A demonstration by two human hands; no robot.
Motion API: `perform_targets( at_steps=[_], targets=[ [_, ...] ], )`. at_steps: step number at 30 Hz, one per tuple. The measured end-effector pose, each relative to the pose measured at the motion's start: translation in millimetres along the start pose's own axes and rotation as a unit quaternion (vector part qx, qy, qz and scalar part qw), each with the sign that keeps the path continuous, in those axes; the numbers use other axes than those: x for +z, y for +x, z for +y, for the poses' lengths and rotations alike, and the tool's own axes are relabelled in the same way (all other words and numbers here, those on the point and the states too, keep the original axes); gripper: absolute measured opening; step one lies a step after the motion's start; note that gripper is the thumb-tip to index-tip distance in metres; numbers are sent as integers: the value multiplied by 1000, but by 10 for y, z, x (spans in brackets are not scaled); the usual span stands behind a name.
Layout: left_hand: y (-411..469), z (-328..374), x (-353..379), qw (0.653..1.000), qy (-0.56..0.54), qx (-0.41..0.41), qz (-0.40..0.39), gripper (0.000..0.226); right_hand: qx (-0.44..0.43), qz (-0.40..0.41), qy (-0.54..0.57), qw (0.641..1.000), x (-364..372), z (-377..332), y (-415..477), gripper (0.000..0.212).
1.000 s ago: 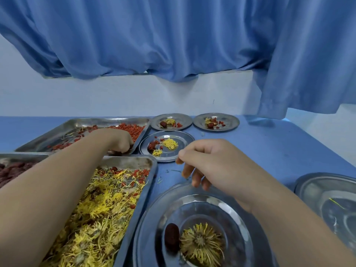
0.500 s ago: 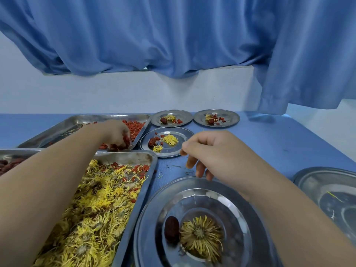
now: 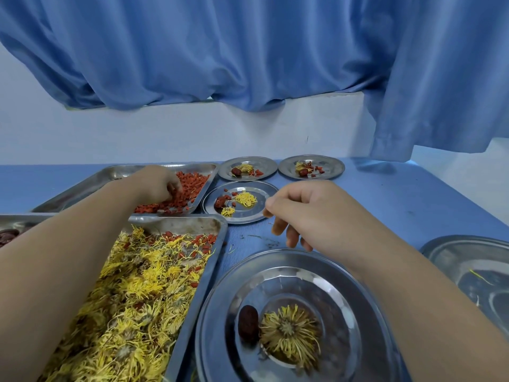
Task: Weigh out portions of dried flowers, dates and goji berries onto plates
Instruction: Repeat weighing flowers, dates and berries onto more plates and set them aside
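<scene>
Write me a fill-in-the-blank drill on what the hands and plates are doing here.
1. The left hand digs into the tray of ___.
2. The near plate, under the right hand, holds one dried flower and one ___.
3. Farther back, ___ small plates each carry flower, date and berries.

Missing words: goji berries; date; three.
</scene>
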State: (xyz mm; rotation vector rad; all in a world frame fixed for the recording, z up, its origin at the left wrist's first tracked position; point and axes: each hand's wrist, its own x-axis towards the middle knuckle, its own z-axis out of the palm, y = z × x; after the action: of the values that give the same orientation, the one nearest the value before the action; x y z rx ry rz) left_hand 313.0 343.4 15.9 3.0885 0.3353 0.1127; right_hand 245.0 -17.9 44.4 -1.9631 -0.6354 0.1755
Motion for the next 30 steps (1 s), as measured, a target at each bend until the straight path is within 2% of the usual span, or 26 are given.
perform_targets(
  at_steps=[16, 21, 25, 30],
  targets=[
    [-203, 71, -117, 993, -98, 18, 64, 31, -13, 12, -25, 1000, -18, 55, 20, 24],
    [-398, 319, -256, 977, -195, 35, 79, 23, -31, 34, -51, 998, -89, 32, 18, 21],
    [-715, 737, -398, 958, -269, 92, 41, 22, -35, 54, -28, 998, -213, -40, -11, 22],
    [-1215, 1289, -488, 932, -316, 166, -56, 24, -47, 85, -19, 995, -376, -112, -64, 22]
  ],
)
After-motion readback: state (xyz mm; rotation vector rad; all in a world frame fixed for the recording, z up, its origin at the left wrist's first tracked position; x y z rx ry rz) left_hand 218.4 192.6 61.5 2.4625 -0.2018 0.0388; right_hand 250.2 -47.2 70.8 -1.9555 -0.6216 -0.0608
